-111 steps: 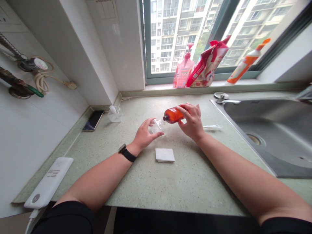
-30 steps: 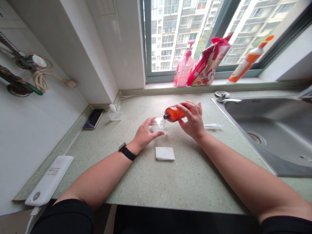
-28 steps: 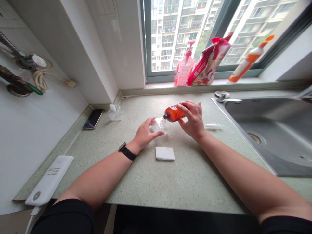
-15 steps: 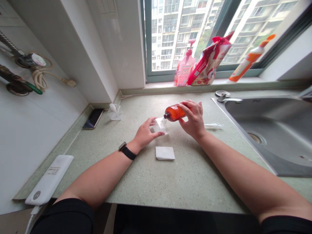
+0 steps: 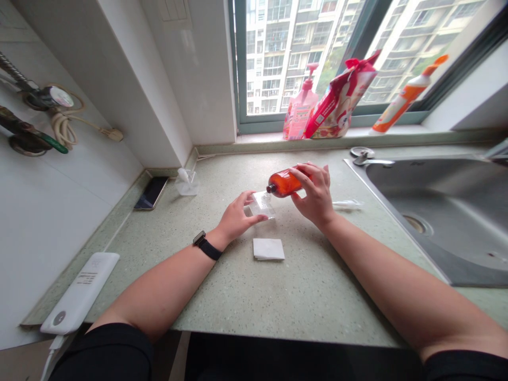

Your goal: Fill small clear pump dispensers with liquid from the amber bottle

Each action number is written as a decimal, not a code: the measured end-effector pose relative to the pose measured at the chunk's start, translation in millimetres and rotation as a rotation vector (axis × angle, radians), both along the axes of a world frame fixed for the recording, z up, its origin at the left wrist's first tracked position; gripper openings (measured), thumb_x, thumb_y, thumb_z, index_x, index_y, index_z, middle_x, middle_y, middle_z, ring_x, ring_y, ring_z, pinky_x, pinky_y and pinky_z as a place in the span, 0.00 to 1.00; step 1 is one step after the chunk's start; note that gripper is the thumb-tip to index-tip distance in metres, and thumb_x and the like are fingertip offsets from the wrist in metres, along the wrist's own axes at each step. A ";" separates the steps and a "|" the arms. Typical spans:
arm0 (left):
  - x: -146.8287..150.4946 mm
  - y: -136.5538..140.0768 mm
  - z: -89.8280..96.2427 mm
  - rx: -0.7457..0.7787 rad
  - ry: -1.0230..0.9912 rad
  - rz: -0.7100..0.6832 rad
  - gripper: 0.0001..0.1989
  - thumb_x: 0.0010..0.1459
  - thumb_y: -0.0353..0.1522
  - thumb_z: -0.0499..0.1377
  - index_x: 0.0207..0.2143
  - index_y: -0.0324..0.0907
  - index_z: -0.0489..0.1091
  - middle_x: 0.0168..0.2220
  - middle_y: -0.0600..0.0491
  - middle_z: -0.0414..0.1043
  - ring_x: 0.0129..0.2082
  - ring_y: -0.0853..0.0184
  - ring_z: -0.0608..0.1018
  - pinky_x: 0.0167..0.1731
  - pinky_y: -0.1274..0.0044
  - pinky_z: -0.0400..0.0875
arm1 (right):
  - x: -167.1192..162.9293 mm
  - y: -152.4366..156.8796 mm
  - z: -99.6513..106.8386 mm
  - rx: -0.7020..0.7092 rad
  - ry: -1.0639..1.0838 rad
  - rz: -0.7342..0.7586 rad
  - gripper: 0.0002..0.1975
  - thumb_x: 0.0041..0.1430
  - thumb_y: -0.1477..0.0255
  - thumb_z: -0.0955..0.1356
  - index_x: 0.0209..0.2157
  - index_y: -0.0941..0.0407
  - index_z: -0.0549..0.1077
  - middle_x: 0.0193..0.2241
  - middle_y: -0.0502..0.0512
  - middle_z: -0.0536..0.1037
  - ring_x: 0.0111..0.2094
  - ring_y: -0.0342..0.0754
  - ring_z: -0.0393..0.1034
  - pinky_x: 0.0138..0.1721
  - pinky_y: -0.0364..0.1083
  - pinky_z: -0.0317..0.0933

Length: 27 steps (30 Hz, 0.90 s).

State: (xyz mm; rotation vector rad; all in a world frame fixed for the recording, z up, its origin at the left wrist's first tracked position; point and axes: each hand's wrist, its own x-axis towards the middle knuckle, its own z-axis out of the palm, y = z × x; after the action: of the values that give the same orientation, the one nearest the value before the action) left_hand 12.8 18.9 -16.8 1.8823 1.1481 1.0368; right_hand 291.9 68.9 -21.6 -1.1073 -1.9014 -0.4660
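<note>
My left hand [image 5: 237,214] grips a small clear plastic box [image 5: 260,207] from its left side, thumb at the front and fingers behind. In my right hand [image 5: 313,190] is an amber bottle [image 5: 283,183], tilted on its side with its uncapped black neck pointing left, over the edge of the box. Whether liquid flows from the neck is too small to tell. A folded white paper square [image 5: 269,249] lies on the counter in front of the box. Behind my right wrist rests a clear plastic item [image 5: 348,204], partly hidden.
Left on the counter [image 5: 222,296] are a clear container [image 5: 187,182], a phone [image 5: 151,192] and a white power bank [image 5: 81,291] with a cable. A steel sink [image 5: 448,211] is at right. A pink pump bottle [image 5: 301,108], red bag [image 5: 343,98] and orange-white bottle [image 5: 405,100] line the sill.
Both hands, the bottle and the box stay almost exactly where they were. The bottle's neck remains tilted over the box.
</note>
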 end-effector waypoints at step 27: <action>1.7 -0.8 1.6 -0.030 -0.003 -0.008 0.39 0.55 0.47 0.78 0.63 0.46 0.67 0.62 0.40 0.76 0.62 0.44 0.80 0.61 0.51 0.77 | -1.6 -1.5 1.7 0.027 0.016 0.025 0.48 0.58 0.80 0.73 0.74 0.33 0.59 0.64 0.55 0.73 0.69 0.66 0.67 0.75 0.75 0.48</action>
State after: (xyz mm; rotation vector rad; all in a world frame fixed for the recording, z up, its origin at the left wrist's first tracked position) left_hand 14.5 18.1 -15.1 1.8596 1.1481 1.0121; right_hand 290.3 67.4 -19.9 -1.0655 -1.8872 -0.4664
